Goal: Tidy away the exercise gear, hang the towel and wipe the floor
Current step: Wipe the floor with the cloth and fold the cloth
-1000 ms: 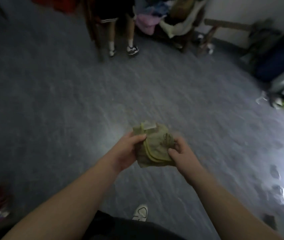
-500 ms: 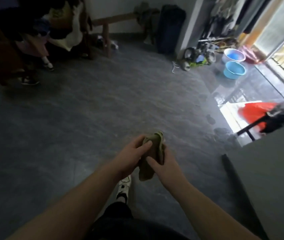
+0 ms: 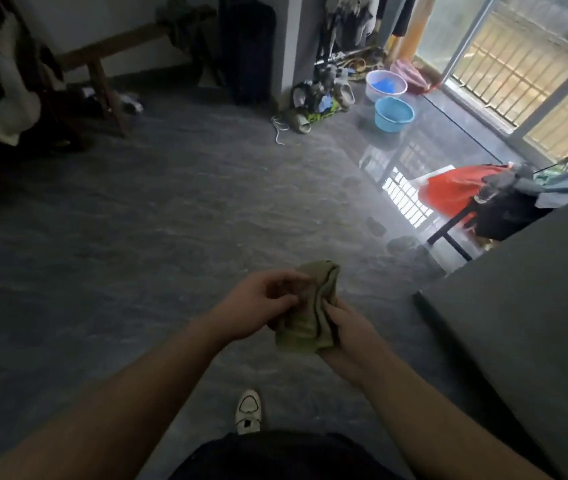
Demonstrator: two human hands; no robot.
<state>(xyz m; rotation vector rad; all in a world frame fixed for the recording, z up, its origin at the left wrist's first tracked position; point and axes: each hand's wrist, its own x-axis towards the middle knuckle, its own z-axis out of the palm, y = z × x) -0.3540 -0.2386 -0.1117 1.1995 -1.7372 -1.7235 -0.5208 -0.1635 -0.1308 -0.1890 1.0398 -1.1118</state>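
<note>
Both hands gripping green cloth (image 3: 310,313) above floor (image 3: 137,254), left hand (image 3: 258,303) fingers pinching its top, right hand (image 3: 348,337) fingers clasping its side, shoe (image 3: 248,407) below cloth, blue basins (image 3: 393,114) far beyond.

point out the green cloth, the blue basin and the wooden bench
green cloth (image 3: 305,320), head view, middle of the folds
blue basin (image 3: 393,114), head view, inside wall
wooden bench (image 3: 116,46), head view, seat plank

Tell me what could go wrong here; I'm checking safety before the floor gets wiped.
The floor near the window looks glossy, with footprint-like marks, so it may be slippery. Both hands, left and right, are busy with the cloth, so catching a slip would be harder. Shoes and a loose cord could trip someone.
</note>
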